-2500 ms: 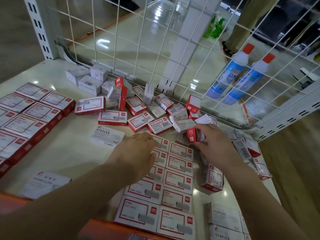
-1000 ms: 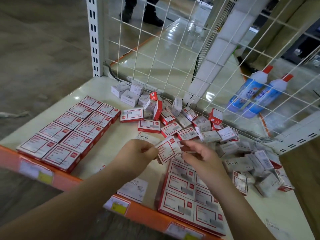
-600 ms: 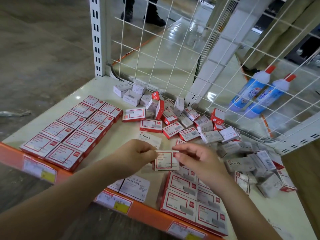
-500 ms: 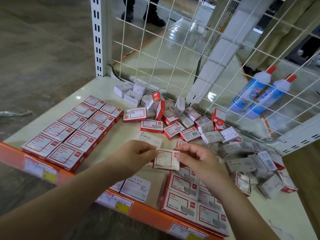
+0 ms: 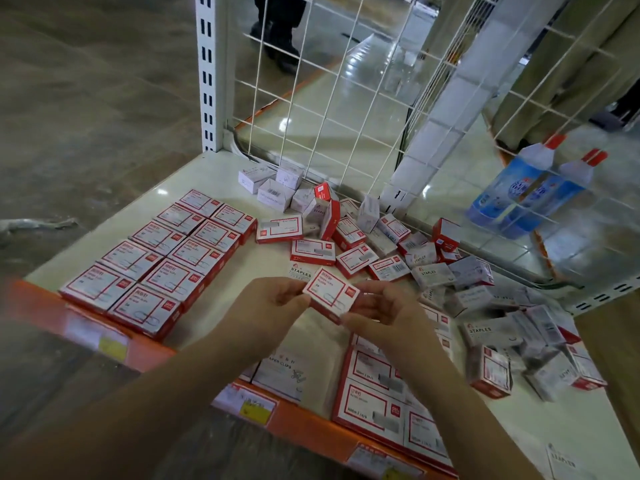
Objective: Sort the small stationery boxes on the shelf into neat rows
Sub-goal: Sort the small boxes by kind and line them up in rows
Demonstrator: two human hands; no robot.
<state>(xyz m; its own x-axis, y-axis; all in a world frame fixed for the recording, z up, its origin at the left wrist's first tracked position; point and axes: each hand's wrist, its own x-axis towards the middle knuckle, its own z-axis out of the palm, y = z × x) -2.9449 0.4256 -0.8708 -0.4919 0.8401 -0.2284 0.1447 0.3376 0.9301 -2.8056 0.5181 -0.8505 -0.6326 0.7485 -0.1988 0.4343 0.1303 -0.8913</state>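
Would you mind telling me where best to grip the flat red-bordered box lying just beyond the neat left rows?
Probably pinch the red-bordered box across its short sides from above: it lies flat, face up, with bare shelf in front and little room behind.

Rows left — heap right

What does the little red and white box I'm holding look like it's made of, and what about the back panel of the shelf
The held box, pinched between left hand and right hand, looks like thin printed cardboard with a slight sheen: sharp folded edges, flat printed faces. The back panel looks like white-coated metal wire: thin rods crossing in a see-through grid.
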